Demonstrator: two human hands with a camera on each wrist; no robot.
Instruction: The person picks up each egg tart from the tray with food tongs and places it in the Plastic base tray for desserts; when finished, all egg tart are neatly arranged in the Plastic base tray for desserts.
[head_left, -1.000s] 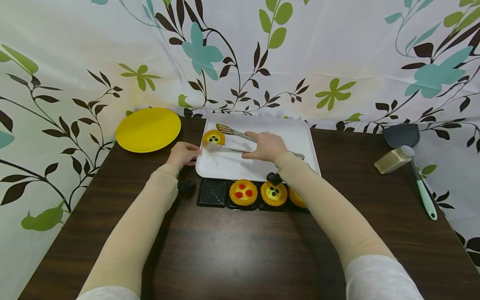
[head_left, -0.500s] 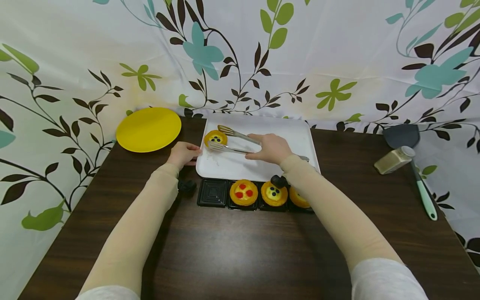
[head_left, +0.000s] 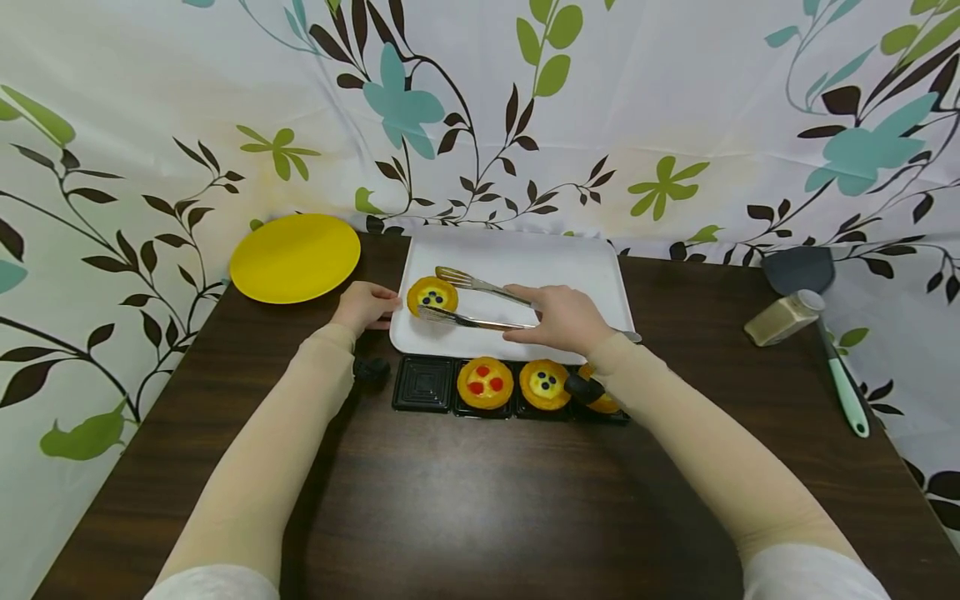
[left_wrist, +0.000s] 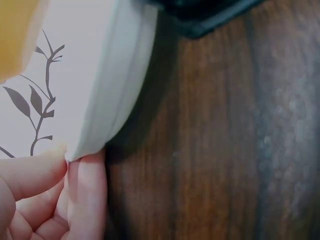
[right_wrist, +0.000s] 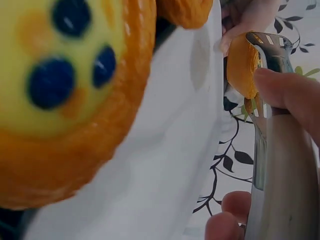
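Observation:
My left hand (head_left: 363, 307) pinches the left rim of a white tray (head_left: 540, 258); thumb and fingers grip that edge in the left wrist view. Metal tongs (head_left: 487, 323) lie in my right hand (head_left: 562, 317), thumb on one arm and fingers round the other. Their slotted tips straddle the right side of a small tart (head_left: 432, 293) with blue berries, over the tray's left end. In the right wrist view the tart's orange crust (right_wrist: 241, 67) shows between the tongs' tips. Another blue-berry tart (right_wrist: 65, 65) looms large there.
A row of black square bases (head_left: 423, 383) runs along the tray's near side, bearing a red-topped tart (head_left: 485, 383), a blue-berry tart (head_left: 544, 385) and a partly hidden one (head_left: 604, 404). A yellow plate (head_left: 295, 258) stands back left. A shaker jar (head_left: 783, 318) and a spatula (head_left: 847, 387) lie right.
My right hand has moved right and towards me with the tongs. The tart between their tips has shifted slightly the same way. My left hand keeps its grip on the tray.

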